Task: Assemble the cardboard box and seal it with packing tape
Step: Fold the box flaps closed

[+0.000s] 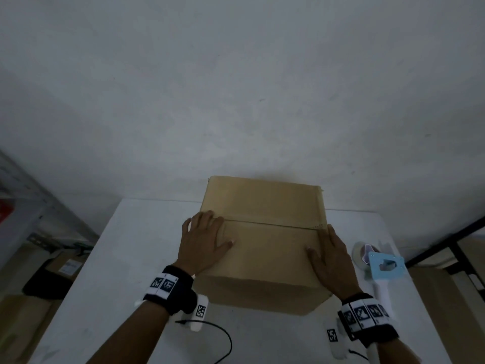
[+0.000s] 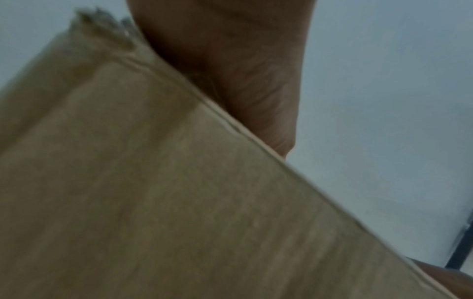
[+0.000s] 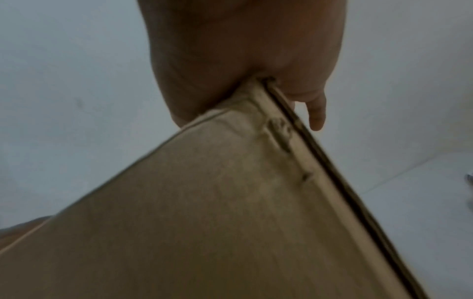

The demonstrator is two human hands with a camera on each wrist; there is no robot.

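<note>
Cardboard box [image 1: 262, 232] stands on the white worktop [image 1: 126, 258], near its far edge, close to the grey wall [image 1: 236, 74]. Top flaps folded down; the seam between them runs left to right across the top.

Left hand [image 1: 203, 239] lies flat on the box's left top edge, fingers straight and spread, fingertips at the left end of the seam, thumb pointing inward over the near flap. Left wrist view: palm against the box edge, picture blurred.

Right hand [image 1: 332, 256] lies flat at the box's right top edge, fingers straight along that edge, thumb resting on the near flap. Right wrist view: palm pressed on a box corner, one fingertip showing past the cardboard edge. Neither hand curls round anything.

Tape dispenser [image 1: 380, 269], pale blue with a white handle, lies on the worktop just right of the right hand. A black cable [image 1: 223, 337] trails over the worktop's near part. Both wrists carry black bands with printed markers.
</note>
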